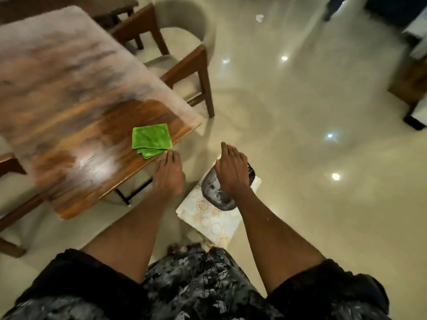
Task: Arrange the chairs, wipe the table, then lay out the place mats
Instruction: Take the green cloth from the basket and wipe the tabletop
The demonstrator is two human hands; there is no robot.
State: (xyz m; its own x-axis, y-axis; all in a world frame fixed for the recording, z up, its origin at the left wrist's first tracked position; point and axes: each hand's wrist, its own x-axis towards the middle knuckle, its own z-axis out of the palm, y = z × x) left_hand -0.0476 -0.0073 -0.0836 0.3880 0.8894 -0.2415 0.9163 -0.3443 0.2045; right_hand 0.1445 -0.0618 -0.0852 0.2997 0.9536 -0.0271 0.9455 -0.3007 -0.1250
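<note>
My hands are both out ahead of me with nothing in them. My left hand (168,174) reaches toward the near corner of the tabletop (69,93), fingers straight and loose, their tips at the edge just beside the folded green cloth (150,140). I can't tell whether they touch the wood or the cloth yet. My right hand (231,168) hangs relaxed over a dark grey oval thing (213,190), fingers extended and closed on nothing; what that thing is I can't make out, nor whether my palm rests on it.

The cloth lies folded at the corner nearest me, which I judge is deliberate: it is within easy reach for the wiping step, and the pale film over much of the wood suggests that step is due. The oval thing lies on a pale patterned sheet (212,218) off the tabletop, low to my right; I take the sheet for a place mat kept aside until the surface is clean, though I'm not certain.

A chair (184,49) with a curved pale back stands at the far side, pulled out slightly and angled. Another chair's wooden frame (13,218) shows at the left edge.
</note>
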